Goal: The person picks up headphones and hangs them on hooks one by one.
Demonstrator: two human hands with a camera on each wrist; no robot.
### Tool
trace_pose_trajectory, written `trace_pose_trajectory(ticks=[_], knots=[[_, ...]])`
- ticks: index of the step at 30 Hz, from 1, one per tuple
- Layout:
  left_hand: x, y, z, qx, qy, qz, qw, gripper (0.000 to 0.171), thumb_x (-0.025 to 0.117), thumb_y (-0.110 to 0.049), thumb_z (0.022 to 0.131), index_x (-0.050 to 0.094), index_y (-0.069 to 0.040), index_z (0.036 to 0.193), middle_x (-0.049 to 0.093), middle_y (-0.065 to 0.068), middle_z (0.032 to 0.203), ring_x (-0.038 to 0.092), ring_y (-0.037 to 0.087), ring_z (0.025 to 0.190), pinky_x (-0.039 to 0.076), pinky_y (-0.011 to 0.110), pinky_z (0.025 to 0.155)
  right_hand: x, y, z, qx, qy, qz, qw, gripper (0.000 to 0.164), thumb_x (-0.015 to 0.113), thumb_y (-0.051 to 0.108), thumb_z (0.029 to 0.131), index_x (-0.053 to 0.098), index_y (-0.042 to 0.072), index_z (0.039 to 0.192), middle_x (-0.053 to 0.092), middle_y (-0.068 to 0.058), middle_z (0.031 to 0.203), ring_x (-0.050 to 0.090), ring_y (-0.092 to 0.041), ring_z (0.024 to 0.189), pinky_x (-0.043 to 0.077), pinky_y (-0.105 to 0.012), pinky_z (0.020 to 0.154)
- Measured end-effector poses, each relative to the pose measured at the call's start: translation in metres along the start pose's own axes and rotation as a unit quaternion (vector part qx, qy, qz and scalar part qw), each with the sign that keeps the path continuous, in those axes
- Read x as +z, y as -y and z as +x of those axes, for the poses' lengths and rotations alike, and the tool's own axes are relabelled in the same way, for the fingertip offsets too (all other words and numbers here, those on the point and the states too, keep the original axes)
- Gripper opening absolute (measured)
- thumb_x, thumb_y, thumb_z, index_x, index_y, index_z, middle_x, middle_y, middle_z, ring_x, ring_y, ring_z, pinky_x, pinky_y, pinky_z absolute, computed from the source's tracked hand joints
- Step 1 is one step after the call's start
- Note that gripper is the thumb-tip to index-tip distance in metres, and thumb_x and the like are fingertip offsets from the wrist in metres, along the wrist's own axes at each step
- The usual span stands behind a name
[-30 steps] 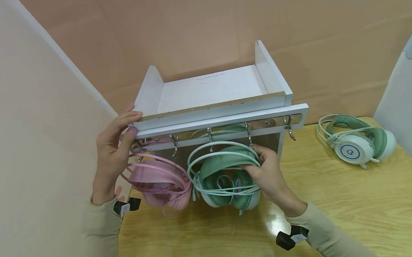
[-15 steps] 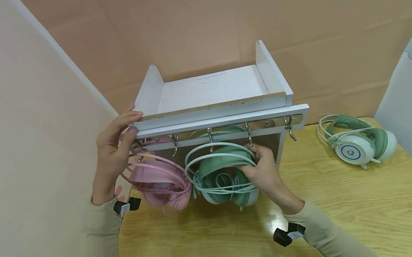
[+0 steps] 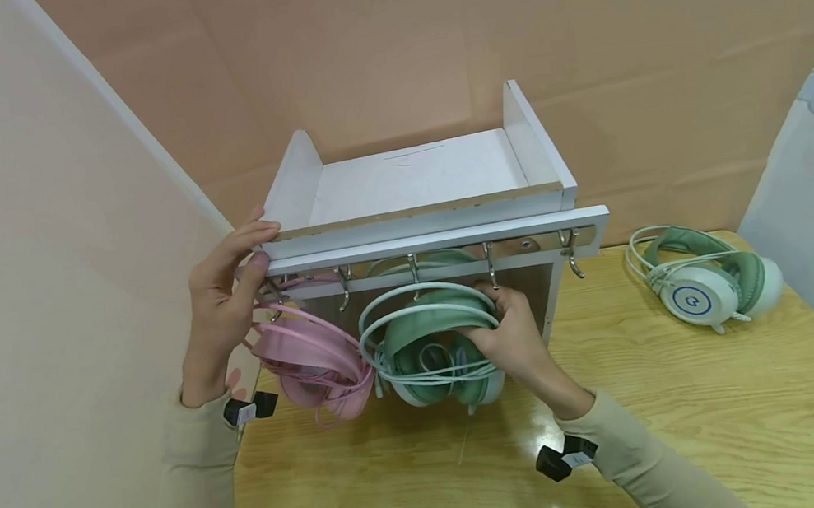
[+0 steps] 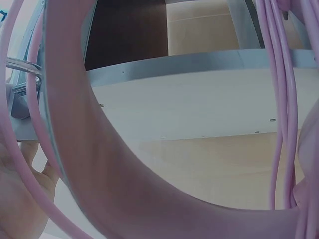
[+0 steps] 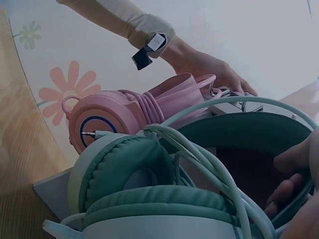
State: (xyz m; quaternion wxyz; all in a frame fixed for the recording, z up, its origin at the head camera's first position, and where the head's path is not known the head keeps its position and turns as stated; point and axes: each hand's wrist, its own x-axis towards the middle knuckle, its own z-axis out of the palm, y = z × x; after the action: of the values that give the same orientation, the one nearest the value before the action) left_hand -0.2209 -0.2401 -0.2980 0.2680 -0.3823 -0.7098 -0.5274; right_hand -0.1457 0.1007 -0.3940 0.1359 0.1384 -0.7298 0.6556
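My left hand (image 3: 221, 294) grips the left end of a white wooden shelf with a hook rail (image 3: 443, 240), thumb in front and fingers on top. Beneath it, pink headphones (image 3: 312, 347) hang from the leftmost hook, their cable wound in a bundle. My right hand (image 3: 516, 338) holds mint-green headphones (image 3: 422, 327) by the right side of the headband, just under the middle hook (image 3: 414, 274). In the right wrist view, the green ear cushions (image 5: 129, 174) and bundled cable stand close beside the pink headphones (image 5: 114, 114). The pink headband (image 4: 94, 149) fills much of the left wrist view.
Another pair of green and white headphones (image 3: 702, 293) lies on the wooden table (image 3: 692, 414) to the right. More metal hooks (image 3: 573, 255) line the rail. A patterned white panel (image 3: 72, 322) stands close on the left, and a brown backdrop (image 3: 392, 40) rises behind.
My right hand has shifted the green headphones a little to the left under the rail. The pink pair has moved slightly beside them. My left hand keeps its place.
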Motion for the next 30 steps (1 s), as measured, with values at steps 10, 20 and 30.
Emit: trace_pose_trajectory(ticks=[10,20,30], knots=[[0.000,-0.001,0.000,-0.003,0.000,0.003,1.0000,0.027,0.055,0.012,0.101,0.069,0.013,0.125,0.075,-0.002,0.132,0.049,0.033,0.152,0.034,0.048,0.133,-0.002,-0.002,0.000,-0.016,0.002,-0.025,1.000,0.023,0.081,-0.001,0.087,0.073,0.000,0.109,0.076,-0.012,0.099,0.070,-0.010,0.089,0.059,-0.025,0.081],[0.001,-0.003,0.000,-0.004,-0.006,0.013,0.9999,0.025,0.057,0.011,0.101,0.069,0.013,0.124,0.075,-0.004,0.132,0.050,0.036,0.151,0.036,0.047,0.132,-0.006,-0.004,-0.005,-0.036,0.008,0.013,0.999,0.043,0.078,-0.006,0.086,0.065,-0.004,0.127,0.070,-0.012,0.119,0.069,-0.009,0.106,0.060,-0.021,0.092],[0.002,-0.004,0.001,-0.003,-0.010,0.025,0.9996,0.026,0.057,0.013,0.100,0.070,0.012,0.123,0.076,-0.005,0.130,0.052,0.035,0.150,0.038,0.046,0.131,-0.017,0.000,-0.016,-0.093,0.033,0.022,0.995,0.059,0.076,-0.008,0.088,0.057,-0.001,0.143,0.062,-0.014,0.138,0.061,-0.013,0.130,0.052,-0.019,0.110]])
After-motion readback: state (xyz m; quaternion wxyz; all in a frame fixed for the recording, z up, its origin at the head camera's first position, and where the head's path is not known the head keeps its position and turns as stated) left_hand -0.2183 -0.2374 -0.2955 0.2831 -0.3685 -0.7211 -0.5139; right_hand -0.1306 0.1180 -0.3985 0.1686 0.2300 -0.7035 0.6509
